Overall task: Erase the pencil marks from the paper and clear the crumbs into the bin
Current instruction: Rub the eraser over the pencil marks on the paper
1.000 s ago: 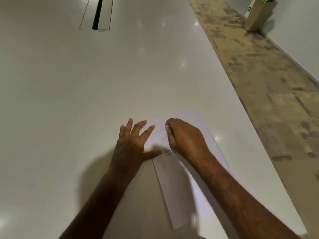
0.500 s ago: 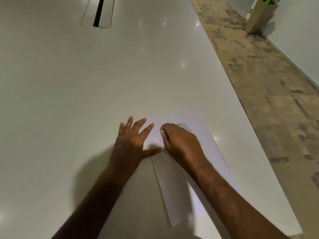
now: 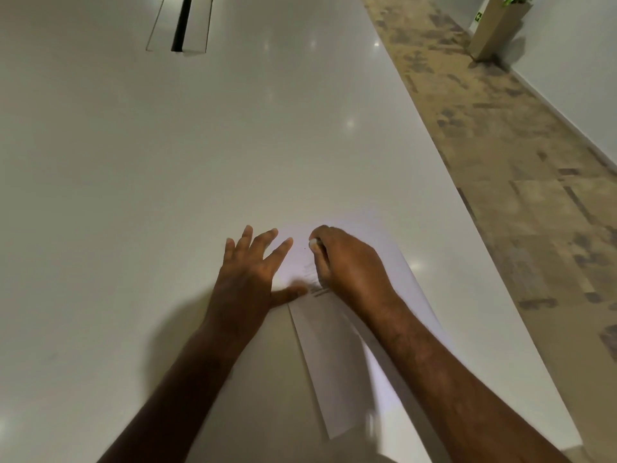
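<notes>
1. Head view, position: the sheet of paper [image 3: 337,355] lies flat on the white worktop [image 3: 133,195], near its right edge and angled so its long side runs from the near right toward the middle. Both hands rest on the far end of the sheet, the left hand [image 3: 248,275] at its left edge, the right hand [image 3: 347,265] further in on the page.
2. The two hands are just beside each other but not touching; the left thumb points toward the right wrist with a narrow strip of paper between them.
3. Head view, look of the paper: it is white and unfolded, partly shaded by the forearms. Grey pencil marks [image 3: 317,290] show as a small smudged patch of strokes just beside the heel of the right hand, with fainter streaks running up along that hand's left side.
4. A small pale tip, an eraser [image 3: 314,243], sticks out at the front of the right hand and sits against the page.
5. Head view, pose: the left hand lies palm down with fingers straight and spread, pressing the sheet and the worktop beside it.
6. The right hand is curled into a loose fist, knuckles up, fingers clamped round the eraser.
7. Beyond the worktop's right edge is patterned floor, with a tall planter [image 3: 497,28] by the wall.
</notes>
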